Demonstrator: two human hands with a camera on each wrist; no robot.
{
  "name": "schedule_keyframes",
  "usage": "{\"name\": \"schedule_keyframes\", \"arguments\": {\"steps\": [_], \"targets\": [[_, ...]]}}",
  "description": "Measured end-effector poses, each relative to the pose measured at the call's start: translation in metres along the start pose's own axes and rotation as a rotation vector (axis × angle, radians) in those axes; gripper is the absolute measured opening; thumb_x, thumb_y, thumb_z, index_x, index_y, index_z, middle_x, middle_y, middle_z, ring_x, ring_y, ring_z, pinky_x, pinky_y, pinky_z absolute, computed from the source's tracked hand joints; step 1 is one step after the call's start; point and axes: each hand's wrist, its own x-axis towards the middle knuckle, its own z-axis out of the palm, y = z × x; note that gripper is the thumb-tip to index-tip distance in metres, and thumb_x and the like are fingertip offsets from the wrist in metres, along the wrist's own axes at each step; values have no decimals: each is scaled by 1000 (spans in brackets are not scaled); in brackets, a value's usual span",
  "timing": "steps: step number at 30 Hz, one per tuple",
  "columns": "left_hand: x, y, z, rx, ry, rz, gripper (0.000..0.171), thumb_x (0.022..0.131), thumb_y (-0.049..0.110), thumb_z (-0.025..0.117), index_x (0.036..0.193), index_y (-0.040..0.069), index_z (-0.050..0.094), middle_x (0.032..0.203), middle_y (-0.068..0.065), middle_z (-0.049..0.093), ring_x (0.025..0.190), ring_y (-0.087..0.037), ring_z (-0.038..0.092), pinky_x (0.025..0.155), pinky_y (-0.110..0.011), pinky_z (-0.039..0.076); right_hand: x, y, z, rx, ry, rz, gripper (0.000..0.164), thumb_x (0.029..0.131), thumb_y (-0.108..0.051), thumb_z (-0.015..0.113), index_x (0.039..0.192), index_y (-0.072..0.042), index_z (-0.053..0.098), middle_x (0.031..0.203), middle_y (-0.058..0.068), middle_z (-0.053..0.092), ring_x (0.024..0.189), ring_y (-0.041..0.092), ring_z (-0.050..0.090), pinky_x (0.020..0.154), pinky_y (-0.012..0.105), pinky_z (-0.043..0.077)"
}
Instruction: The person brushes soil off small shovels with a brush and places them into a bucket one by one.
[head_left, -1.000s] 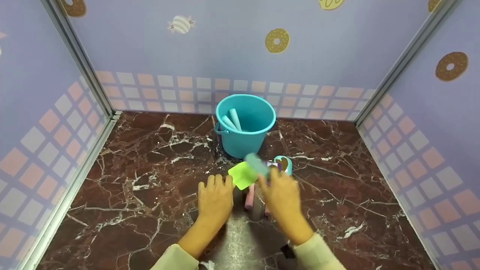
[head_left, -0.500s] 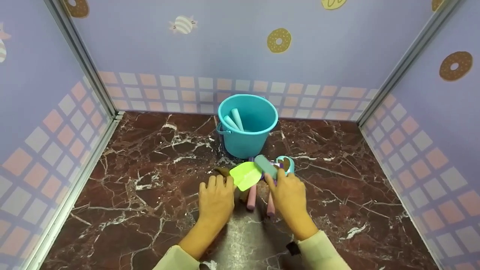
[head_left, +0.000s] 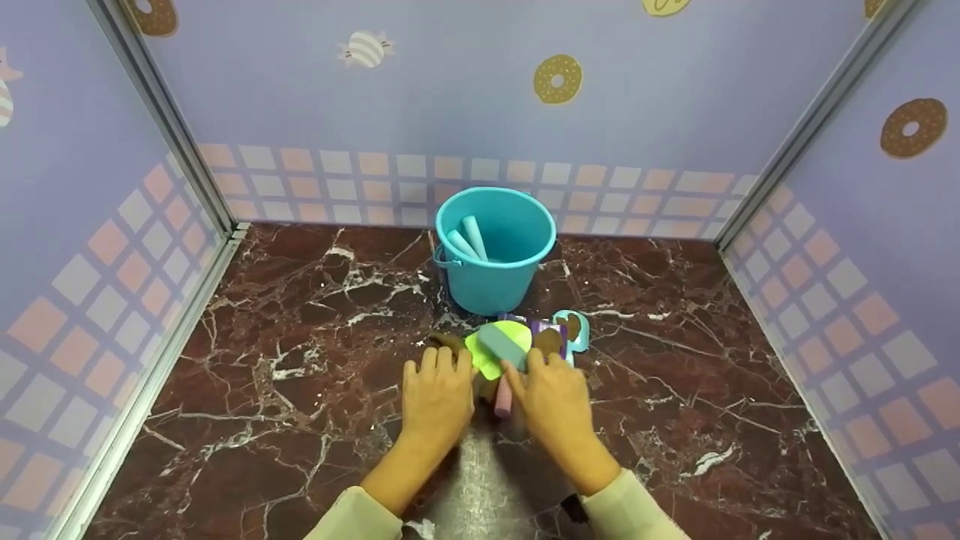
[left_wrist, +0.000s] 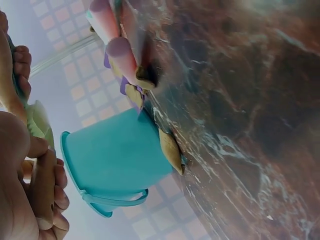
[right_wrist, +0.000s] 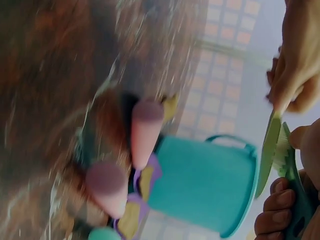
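Observation:
My left hand [head_left: 436, 394] grips the brown handle [left_wrist: 42, 192] of a small lime-green shovel [head_left: 486, 365], blade held above the floor in front of the bucket. In my right hand [head_left: 556, 394] is a grey-green brush [head_left: 501, 345], laid across the shovel's blade in the head view. Its pale bristles [right_wrist: 282, 155] face the blade in the right wrist view; touching or just apart, I cannot tell. Beneath the hands lie purple-edged toy tools [head_left: 551, 341] carrying brown material, with pink handles [head_left: 503, 397]. My right hand hides part of them in the head view.
A turquoise bucket [head_left: 491, 281] stands behind the hands, with two pale blue handles [head_left: 472, 236] poking up inside. To its right front lies a light blue toy piece [head_left: 581, 337] with brown material. A brown curved piece [left_wrist: 171, 150] lies near the bucket. Patterned walls [head_left: 450, 90] enclose the marble floor.
My right hand has moved left, bringing the brush from the shovel's right edge across its blade. The left hand and shovel have shifted only slightly. The bucket stays put.

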Motion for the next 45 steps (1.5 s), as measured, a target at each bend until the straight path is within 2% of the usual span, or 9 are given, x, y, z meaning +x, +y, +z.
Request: {"name": "schedule_keyframes", "arguments": {"steps": [5,9,14,20,30,37,41,43,45], "targets": [[-4,-4,2,7,9,6,28,85,36,74,91,10,66,80,-11,60,76,-30,55,60,-42,39,6,23,4,-54,37,37,47,97,-46,64,75,-6,52,61,11,53,53,32,55,50,44,43],[-4,-5,2,8,-7,-2,27,86,35,74,91,10,66,80,-11,60,76,-30,56,60,-42,40,9,28,3,-87,51,26,48,97,-46,64,73,-5,53,64,11,51,57,33,54,54,44,42],[0,-5,0,6,-21,-18,26,87,35,74,92,11,66,81,-11,61,77,-30,56,61,-43,41,6,16,-3,-59,48,-74,47,98,-48,60,76,-6,54,69,9,50,60,28,49,56,40,40],[1,-2,-1,4,10,7,25,89,37,71,92,12,66,82,-11,62,76,-29,56,61,-42,41,-1,6,-2,-63,63,-179,49,97,-49,60,73,-8,50,69,8,48,59,29,47,57,40,38],[-6,-6,1,-8,12,15,24,88,34,71,90,11,66,80,-10,61,75,-29,56,60,-42,39,7,43,4,-95,27,-25,50,99,-49,59,75,-5,55,66,10,51,60,33,52,59,43,36],[-6,-7,2,-8,11,1,25,85,34,75,91,12,66,79,-10,60,74,-29,56,59,-42,39,8,49,1,-74,61,-11,51,98,-49,61,73,-5,53,66,11,49,58,34,50,59,46,34],[-4,-9,1,-48,-65,-40,25,86,33,77,96,12,68,81,-11,62,76,-30,58,60,-43,42,7,44,-5,-43,46,13,49,98,-48,61,75,-5,54,67,12,49,60,35,51,60,46,34],[-3,-10,-1,-129,-164,-103,24,89,33,75,99,12,68,83,-11,64,77,-30,60,60,-44,45,6,42,-8,-24,44,22,48,99,-47,60,76,-5,54,68,12,50,61,35,52,60,46,35],[-1,-11,-3,-275,-305,-210,21,94,33,70,100,14,66,81,-9,64,74,-28,61,59,-43,46,5,40,-12,-1,49,23,47,99,-45,60,77,-4,55,69,12,50,63,35,52,61,46,35]]}}
